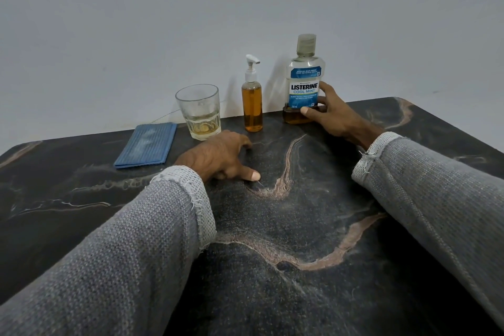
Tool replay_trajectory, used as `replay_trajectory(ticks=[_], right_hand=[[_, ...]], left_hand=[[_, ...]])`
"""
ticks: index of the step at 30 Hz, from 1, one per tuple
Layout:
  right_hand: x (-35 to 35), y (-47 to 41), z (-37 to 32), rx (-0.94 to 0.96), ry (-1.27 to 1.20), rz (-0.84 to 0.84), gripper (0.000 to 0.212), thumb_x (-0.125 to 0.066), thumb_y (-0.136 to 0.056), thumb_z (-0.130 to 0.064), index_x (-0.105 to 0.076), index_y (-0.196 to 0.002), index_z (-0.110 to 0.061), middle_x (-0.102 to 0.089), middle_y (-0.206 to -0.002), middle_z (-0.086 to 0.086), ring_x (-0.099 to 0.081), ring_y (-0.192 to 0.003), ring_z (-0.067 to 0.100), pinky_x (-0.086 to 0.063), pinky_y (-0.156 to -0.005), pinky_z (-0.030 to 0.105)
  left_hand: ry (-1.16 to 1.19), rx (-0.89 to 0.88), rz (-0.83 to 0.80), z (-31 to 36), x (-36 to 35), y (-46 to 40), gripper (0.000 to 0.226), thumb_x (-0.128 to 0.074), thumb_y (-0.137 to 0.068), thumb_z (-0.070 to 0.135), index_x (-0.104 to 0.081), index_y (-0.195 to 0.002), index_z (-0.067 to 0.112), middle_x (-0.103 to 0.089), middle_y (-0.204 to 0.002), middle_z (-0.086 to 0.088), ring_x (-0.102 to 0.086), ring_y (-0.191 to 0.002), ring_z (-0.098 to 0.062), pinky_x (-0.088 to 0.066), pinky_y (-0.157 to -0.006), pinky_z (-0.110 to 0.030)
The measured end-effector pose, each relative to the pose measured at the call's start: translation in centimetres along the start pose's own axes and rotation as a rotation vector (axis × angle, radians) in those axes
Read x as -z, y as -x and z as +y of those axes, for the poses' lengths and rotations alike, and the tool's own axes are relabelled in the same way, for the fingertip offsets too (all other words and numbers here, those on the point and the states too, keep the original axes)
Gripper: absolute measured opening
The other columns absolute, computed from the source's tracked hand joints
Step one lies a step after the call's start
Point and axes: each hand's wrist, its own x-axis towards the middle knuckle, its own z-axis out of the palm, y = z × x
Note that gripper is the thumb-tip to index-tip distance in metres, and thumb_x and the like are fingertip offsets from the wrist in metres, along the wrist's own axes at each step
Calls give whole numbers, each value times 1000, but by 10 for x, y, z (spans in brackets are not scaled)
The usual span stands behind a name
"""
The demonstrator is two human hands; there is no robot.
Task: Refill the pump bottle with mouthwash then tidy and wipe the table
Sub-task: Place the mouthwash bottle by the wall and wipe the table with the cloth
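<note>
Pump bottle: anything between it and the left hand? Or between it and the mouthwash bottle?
Nothing visible. The left hand rests on the table just in front of the pump bottle, with bare tabletop between. The glass stands to the left, off that line. The Listerine bottle, gripped by the right hand, stands right beside it, an open gap between.

Just one cam, head-mounted, wide-angle. Looks forward and down across dark counter (300,226) toward wall (191,8). Sits close, sleeves fill bottom corners.
</note>
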Motion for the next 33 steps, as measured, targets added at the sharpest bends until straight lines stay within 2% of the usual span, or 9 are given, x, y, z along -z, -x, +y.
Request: replay_trajectory(ticks=[4,7,10,14,18,20,26,29,33], right_hand=[[3,8,1,-34,-4,76,81,-60,-93,-33,-5,-153,-28,-25,-157,11,-44,-134,27,-41,-103,36],[2,22,-1,-50,-43,140,81,-58,-93,-40,-5,-153,-28,-22,-157,14,-36,-139,28,-36,-110,42],[2,44,-8,-82,-97,144,78,-57,-93,-43,-9,-153,-30,-20,-158,14,-30,-142,28,-34,-110,41],[-4,79,-21,-98,-67,131,77,-57,-92,-47,-14,-152,-27,-22,-158,11,-27,-143,26,-31,-113,44],[-34,112,-45,-67,2,144,64,-59,-92,-43,-29,-145,-24,-36,-149,8,-39,-134,24,-37,-107,38],[-56,124,-61,-42,69,100,58,-60,-92,-42,-37,-141,-22,-39,-144,9,-42,-129,22,-39,-105,36],[-143,131,-122,141,390,-113,46,-59,-91,-45,-47,-131,-25,-45,-138,4,-43,-126,22,-38,-106,46],[-186,120,-148,225,507,-146,44,-60,-91,-41,-49,-130,-23,-48,-138,4,-44,-126,23,-39,-106,47],[-226,98,-165,340,703,-149,42,-59,-92,-34,-50,-129,-17,-52,-131,8,-51,-117,26,-45,-97,41]], left_hand=[[2,-8,15,-1,-1,4,78,-72,-83,37,-34,-148,17,-45,-143,-12,-57,-121,-29,-48,-97,-36],[-1,-26,56,-2,-4,11,75,-70,-84,39,-36,-147,16,-43,-146,-12,-52,-126,-27,-45,-105,-40],[21,-63,121,-6,-14,28,67,-65,-88,41,-39,-145,16,-45,-144,-9,-44,-131,-24,-38,-110,-39],[125,-101,186,-27,-25,66,52,-64,-88,40,-49,-134,20,-52,-133,-1,-49,-121,-17,-39,-97,-26],[106,5,233,-64,-23,108,51,-64,-88,43,-51,-132,20,-55,-131,-5,-53,-115,-19,-45,-97,-33],[83,50,242,-82,-19,125,53,-64,-88,44,-51,-133,19,-56,-133,-6,-54,-117,-21,-45,-98,-35],[40,148,136,-133,-11,165,64,-72,-81,45,-50,-135,20,-54,-136,-7,-52,-121,-24,-41,-99,-30],[47,156,100,-145,-17,171,67,-70,-81,50,-48,-137,20,-49,-138,-7,-49,-124,-25,-42,-106,-40],[34,139,119,-149,-19,166,71,-70,-79,53,-48,-137,19,-49,-138,-8,-48,-125,-26,-41,-106,-43]])
